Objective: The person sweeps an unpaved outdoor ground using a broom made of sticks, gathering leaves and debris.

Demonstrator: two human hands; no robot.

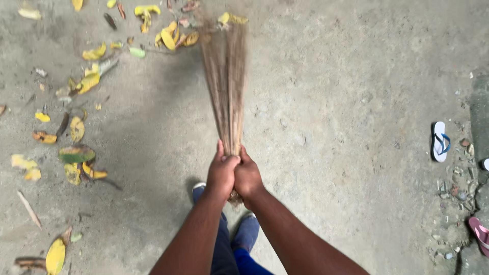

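Your left hand [222, 173] and right hand [248, 176] are both closed tight around the bound end of the stick broom [225, 86]; it looks light, with springy bristles.

Yellow and brown fallen leaves [81, 81] are scattered all over the left side of the concrete floor [331, 102]. Over on the right there's a white flip-flop with blue straps [439, 141], with a pink sandal [480, 234] down by the corner and small pebbles [451, 191] between them.

Soft, even daylight, a faint shadow on the concrete floor [326, 102], motion blur on the broom [226, 76] bristles.
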